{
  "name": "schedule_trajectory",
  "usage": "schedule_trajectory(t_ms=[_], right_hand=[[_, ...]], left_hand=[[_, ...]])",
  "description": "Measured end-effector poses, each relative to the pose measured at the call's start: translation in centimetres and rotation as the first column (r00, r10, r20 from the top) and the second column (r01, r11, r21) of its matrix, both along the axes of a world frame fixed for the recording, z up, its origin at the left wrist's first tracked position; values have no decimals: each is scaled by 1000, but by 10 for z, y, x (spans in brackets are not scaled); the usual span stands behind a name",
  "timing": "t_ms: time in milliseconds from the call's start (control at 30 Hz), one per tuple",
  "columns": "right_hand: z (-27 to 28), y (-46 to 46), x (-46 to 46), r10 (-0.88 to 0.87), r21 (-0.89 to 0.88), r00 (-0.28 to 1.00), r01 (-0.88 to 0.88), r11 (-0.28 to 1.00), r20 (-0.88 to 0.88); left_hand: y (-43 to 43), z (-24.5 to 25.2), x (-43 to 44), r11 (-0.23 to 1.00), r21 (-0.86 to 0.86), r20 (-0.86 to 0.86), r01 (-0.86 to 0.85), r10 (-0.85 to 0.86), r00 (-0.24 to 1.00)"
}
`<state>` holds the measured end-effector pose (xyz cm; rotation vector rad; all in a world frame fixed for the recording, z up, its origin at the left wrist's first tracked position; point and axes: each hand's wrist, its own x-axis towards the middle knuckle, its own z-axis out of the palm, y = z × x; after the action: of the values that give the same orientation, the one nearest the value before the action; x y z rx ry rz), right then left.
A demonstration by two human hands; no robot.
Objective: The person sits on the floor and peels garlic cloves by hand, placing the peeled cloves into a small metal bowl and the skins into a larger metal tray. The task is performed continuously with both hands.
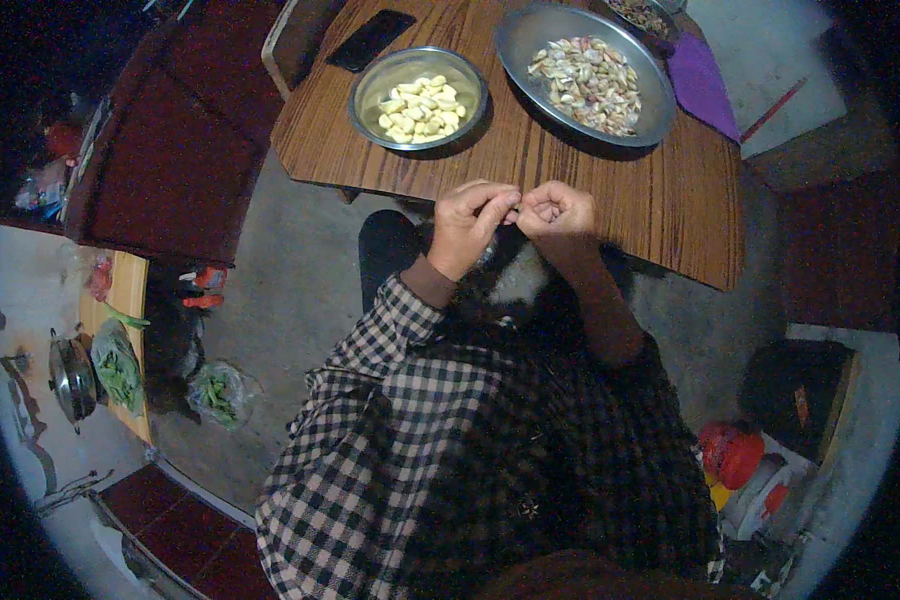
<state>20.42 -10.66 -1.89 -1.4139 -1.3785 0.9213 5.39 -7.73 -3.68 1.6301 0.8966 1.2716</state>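
My left hand [471, 217] and my right hand [559, 217] meet fingertip to fingertip above my lap, just off the table's near edge. Thumbs and index fingers are pinched close together. Whatever may be between them is too small and hidden to make out. Beyond my left hand, a steel bowl [360, 127] holds peeled garlic cloves [422, 109]. Farther right stands a wider steel basin [521, 82] with unpeeled garlic cloves [589, 82] heaped in it. Both vessels rest on the wood-grain table [390, 169], apart from my hands.
A black smartphone [372, 40] lies behind the bowl. Another bowl [641, 15] stands at the far right, near a purple sheet [701, 86]. On the left are a lidded pot [73, 379] and bagged green vegetables [118, 367]. A red object [730, 454] sits low on the right.
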Motion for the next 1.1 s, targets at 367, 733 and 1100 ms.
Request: schedule_trajectory(t_ms=[367, 733, 1100], right_hand=[[-22, -9, 19, 398, -185, 917, -395, 900, -22], [-18, -21, 5, 369, -72, 842, -372, 926, 394], [-12, -27, 27, 321, 89, 888, -368, 926, 328]], left_hand=[[21, 15, -23, 987, -160, 307, 8, 42, 951], [72, 27, -78, 800, 362, -36, -478, 525, 850], [-17, -14, -12, 943, 211, -342, 255, -174, 924]])
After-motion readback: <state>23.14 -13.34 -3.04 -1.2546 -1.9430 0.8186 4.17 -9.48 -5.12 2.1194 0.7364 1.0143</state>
